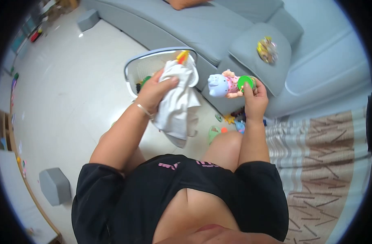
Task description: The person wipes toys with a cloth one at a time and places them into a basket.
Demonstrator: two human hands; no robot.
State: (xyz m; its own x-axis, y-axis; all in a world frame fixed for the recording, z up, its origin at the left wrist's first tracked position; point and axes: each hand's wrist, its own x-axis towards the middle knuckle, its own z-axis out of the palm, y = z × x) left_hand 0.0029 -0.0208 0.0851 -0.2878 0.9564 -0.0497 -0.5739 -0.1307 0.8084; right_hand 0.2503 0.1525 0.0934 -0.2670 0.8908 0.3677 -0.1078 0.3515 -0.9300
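My left hand (155, 91) is closed around a white cloth (176, 103), which hangs down in loose folds in front of the basket. Held out to the right, a toy doll (228, 84) with a pale blue head and a pink dotted dress lies sideways in my right hand (257, 95). A round green piece (245, 83) is under my right thumb, against the doll. Beyond the cloth stands a white mesh basket (131, 75) with a grey handle. Inside it show a yellow and orange toy (182, 57) and a green item (145, 81), partly hidden.
A grey sofa (174, 30) runs across the back, with a shiny plastic-wrapped bundle (267, 50) on its right cushion. Small toys (230, 118) lie on the floor by the sofa's base. A grey hexagonal stool (54, 186) stands at left; a patterned curtain (322, 175) hangs at right.
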